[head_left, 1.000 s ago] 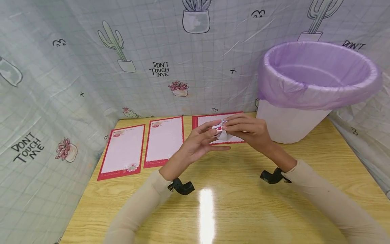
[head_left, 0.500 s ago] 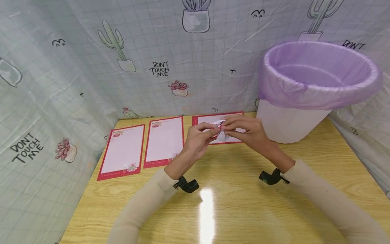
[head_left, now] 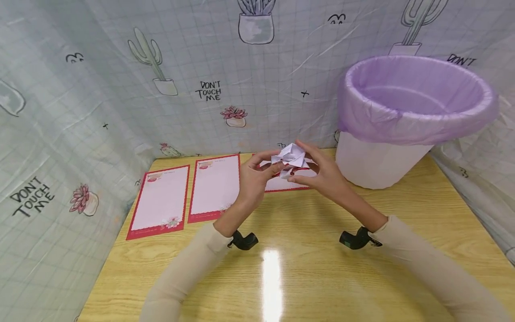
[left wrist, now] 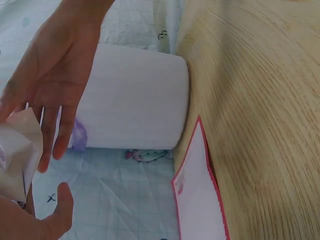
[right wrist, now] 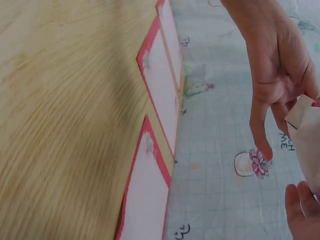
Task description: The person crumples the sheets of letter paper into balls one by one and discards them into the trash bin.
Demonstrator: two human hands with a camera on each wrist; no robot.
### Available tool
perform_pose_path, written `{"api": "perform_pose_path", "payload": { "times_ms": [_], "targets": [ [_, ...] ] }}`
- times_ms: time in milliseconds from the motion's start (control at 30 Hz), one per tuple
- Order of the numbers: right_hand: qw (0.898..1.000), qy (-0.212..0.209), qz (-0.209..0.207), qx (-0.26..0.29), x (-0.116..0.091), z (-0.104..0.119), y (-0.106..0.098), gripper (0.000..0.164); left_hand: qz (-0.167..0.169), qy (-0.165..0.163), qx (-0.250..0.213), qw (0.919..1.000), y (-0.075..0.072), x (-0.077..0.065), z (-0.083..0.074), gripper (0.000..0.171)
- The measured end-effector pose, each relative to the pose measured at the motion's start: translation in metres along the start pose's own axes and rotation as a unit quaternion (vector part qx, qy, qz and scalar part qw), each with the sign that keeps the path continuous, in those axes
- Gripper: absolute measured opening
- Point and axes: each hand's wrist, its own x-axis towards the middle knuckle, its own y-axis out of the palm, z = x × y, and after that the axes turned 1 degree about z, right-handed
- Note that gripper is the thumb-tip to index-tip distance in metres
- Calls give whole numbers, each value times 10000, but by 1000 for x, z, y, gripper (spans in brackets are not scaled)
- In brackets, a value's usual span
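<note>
Head view shows the left hand (head_left: 254,180) and right hand (head_left: 327,175) gripping crinkly white paper (head_left: 293,154) between them above the table (head_left: 310,268), near a white bin (head_left: 378,163) with a purple bag (head_left: 370,118) inside, and the cloth (head_left: 161,120) behind says "DON'T TOUCH ME".

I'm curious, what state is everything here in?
Held paper: crumpled, off the table
Left hand: holding the paper
Right hand: holding the paper
Three sheets: flat on the table, one partly hidden
Bin: upright, open-topped
Purple liner: folded over the bin's rim
Printed backdrop: wrinkled
</note>
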Motion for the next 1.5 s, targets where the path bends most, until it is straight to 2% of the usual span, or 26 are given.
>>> {"api": "perform_pose_path", "payload": {
  "times_ms": [100,200,333,433,567,667,733,800,867,933,1033,1133,1200,1333,1400,1500],
  "targets": [
    [9985,-284,-434,-184,0,-2,3,77,-96,75,122,9999,2,-2,4,26],
    [9943,-772,-705,-218,0,-4,6,64,-263,99,171,9995,4,-3,6,20],
    [9846,-1408,-948,-429,1,-5,8,51,-417,157,136,9989,7,-4,8,18],
    [9764,-1708,-1125,-697,2,-7,8,44,-451,202,123,9987,8,-5,9,17],
    [9684,-1906,-1273,-984,3,-8,7,38,-418,191,180,9988,9,-6,10,16],
    [9678,-1937,-1252,-1008,3,-9,5,34,-328,134,396,9986,7,-7,11,15],
    [9699,-1904,-1201,-933,2,-10,4,32,-173,109,609,9979,5,-7,11,15],
    [9733,-1812,-1152,-808,2,-12,2,29,155,167,938,9953,1,-7,11,19],
    [9776,-1667,-1124,-617,1,-13,-1,27,650,289,1221,9900,-4,-5,10,27],
    [9827,-1476,-1054,-376,0,-12,-5,25,1223,540,1499,9796,-10,-3,9,36],
    [9894,-1183,-835,-84,-1,-11,-10,23,1941,1112,1926,9554,-18,2,7,48],
    [9945,-917,-500,53,-1,-10,-14,21,2316,1679,2215,9323,-23,8,7,55],
    [9964,-786,-322,60,0,-10,-16,20,2433,1959,2340,9207,-23,11,7,57],
    [9981,-596,-150,28,-1,-7,-19,20,2374,2380,2530,9072,-20,12,9,58],
    [9988,-487,-110,3,-1,-5,-19,20,2266,2532,2562,9050,-17,12,10,55],
    [9993,-350,-83,-119,0,-1,-19,18,2169,2647,2462,9068,-14,12,12,52]
  ]
}}
